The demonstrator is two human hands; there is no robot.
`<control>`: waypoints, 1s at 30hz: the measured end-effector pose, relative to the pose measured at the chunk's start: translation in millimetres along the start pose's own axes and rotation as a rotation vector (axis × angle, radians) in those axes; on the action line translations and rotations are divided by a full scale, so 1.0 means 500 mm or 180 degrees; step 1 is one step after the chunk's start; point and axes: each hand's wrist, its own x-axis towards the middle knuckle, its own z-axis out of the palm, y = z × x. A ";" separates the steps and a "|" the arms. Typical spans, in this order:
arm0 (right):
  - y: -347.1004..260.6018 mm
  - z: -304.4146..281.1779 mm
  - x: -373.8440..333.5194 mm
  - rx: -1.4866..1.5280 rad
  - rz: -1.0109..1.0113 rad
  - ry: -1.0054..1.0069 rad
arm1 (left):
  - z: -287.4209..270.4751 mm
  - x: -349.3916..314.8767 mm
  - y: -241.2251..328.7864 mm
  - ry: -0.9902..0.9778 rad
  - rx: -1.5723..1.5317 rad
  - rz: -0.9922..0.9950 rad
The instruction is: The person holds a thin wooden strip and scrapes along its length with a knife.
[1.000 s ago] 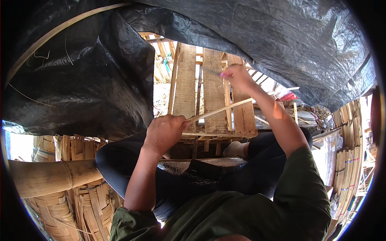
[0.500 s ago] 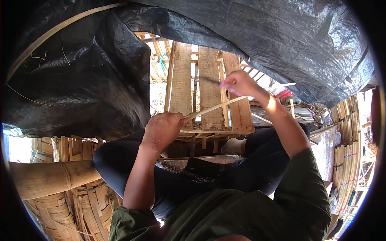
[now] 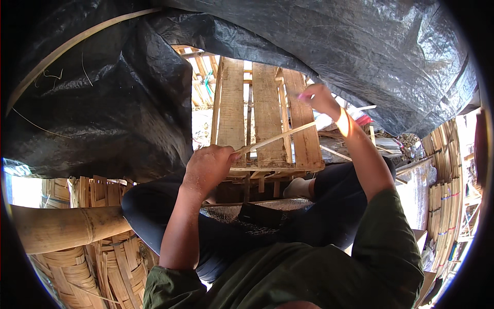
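Note:
My left hand (image 3: 209,166) is closed round one end of a thin pale bamboo strip (image 3: 280,137). The strip slants up to the right over a slatted wooden bench. Up and to the right of its free end, my right hand (image 3: 321,99) is closed on a pink-handled knife (image 3: 302,96), apart from the strip. Only a bit of pink shows at the fingers; motion blur leaves the blade hard to make out.
Plank slats (image 3: 230,103) of the bench lie ahead of my bent knees. A dark tarp (image 3: 370,46) hangs over the far side and the left. A thick bamboo pole (image 3: 72,229) runs at my left, and bundled strips (image 3: 445,206) stand at the right.
My right hand has lifted up and to the right with the knife, away from the strip. My left hand and the strip stay nearly in place.

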 end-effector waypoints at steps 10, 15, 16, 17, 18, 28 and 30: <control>0.230 -0.078 -0.039 -0.1494 0.1161 0.0332 | 0.002 0.024 0.003 -0.0034 -0.0090 0.0060; 0.043 -0.086 -0.045 0.0440 -0.0080 -0.1599 | 0.007 0.019 0.006 -0.0091 0.0017 -0.0099; 0.027 -0.098 -0.051 0.0238 0.0198 -0.1641 | 0.011 0.026 0.012 -0.0059 -0.0012 -0.0047; 0.025 -0.101 -0.054 0.0051 0.0456 -0.1696 | 0.015 0.030 0.016 -0.0032 -0.0031 -0.0022; 0.078 -0.097 -0.055 -0.0035 -0.0006 -0.1186 | 0.015 0.034 0.024 -0.0033 -0.0030 0.0009; 0.191 -0.046 0.002 0.1378 0.1066 -0.0841 | 0.002 0.025 0.020 -0.0024 0.0015 -0.0125; 0.164 -0.057 -0.013 -0.1125 0.0298 -0.0098 | 0.002 0.036 0.022 -0.0072 0.0003 -0.0098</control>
